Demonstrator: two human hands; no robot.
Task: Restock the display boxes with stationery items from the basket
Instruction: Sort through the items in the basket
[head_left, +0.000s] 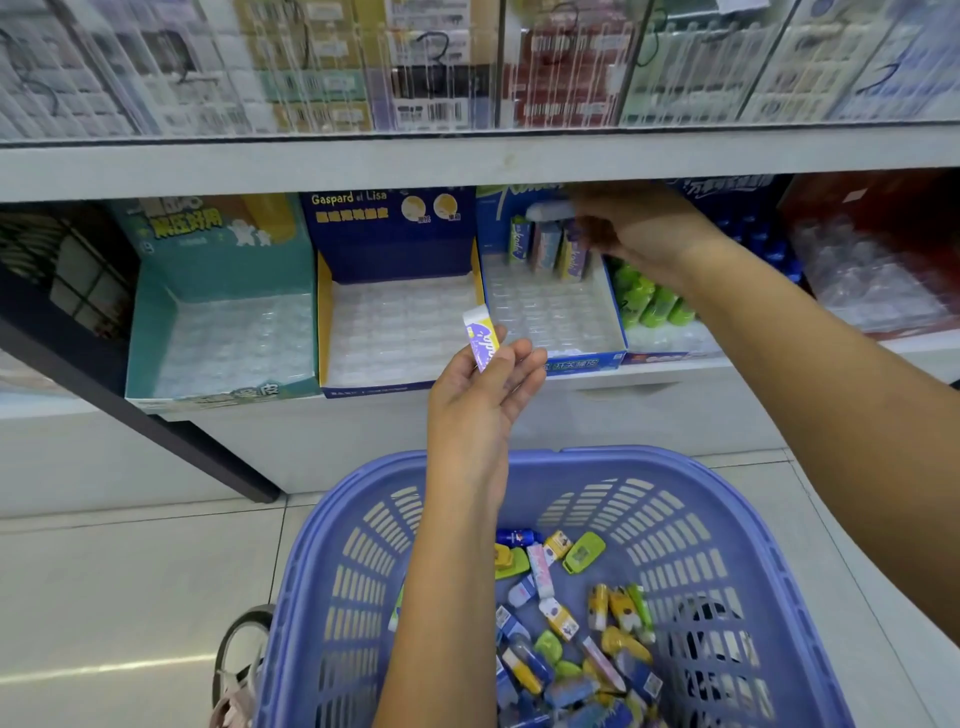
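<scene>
Restocking is judged barely begun: a few erasers (549, 248) are stood at the back edge of the blue display box (582, 364), where the blurred right hand's (618, 231) grip cannot be told, another eraser (481, 338) is pinched by the left hand (483, 397), and many are left in the basket (519, 458).

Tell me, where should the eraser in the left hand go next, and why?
Probably into the blue display box, next to the standing erasers. The left hand pinches an eraser with a similar purple-and-yellow wrapper, and that box's front slots look bare.
</scene>
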